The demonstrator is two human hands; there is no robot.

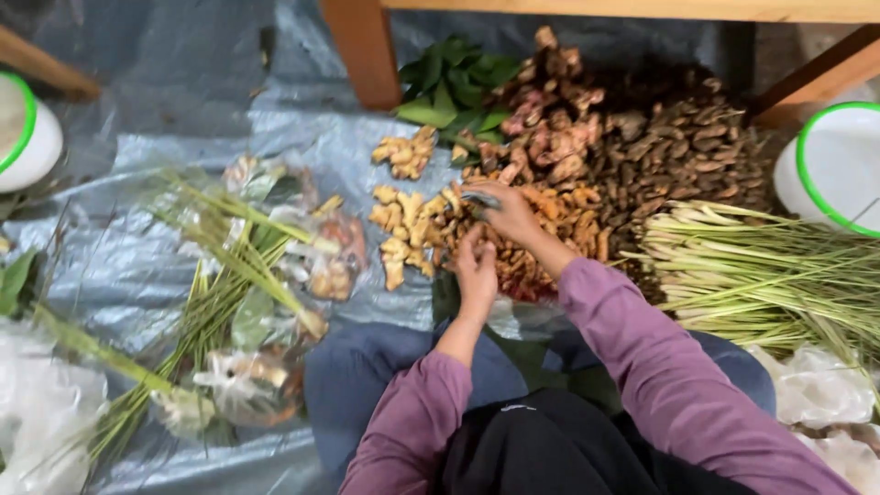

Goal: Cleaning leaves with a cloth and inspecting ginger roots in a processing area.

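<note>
**Both hands working in the ginger and turmeric pile**

I am looking down at my two hands meeting over the heap of pale ginger pieces (412, 234) and orange turmeric roots (559, 220) lying on the grey plastic sheet (137, 110). My right hand (509, 209) is reaching furthest forward, its fingers (477, 197) curling together and pinching what seems to be a small root at their tips, right at the seam where ginger meets turmeric. My left hand (477, 266) is sitting just behind it, fingers bent down into the roots; I cannot tell whether they are gripping one. Lemongrass stalks (761, 275) are lying to my right, bagged bundles (275, 275) to my left, green leaves (454, 87) beyond the pile.
</note>
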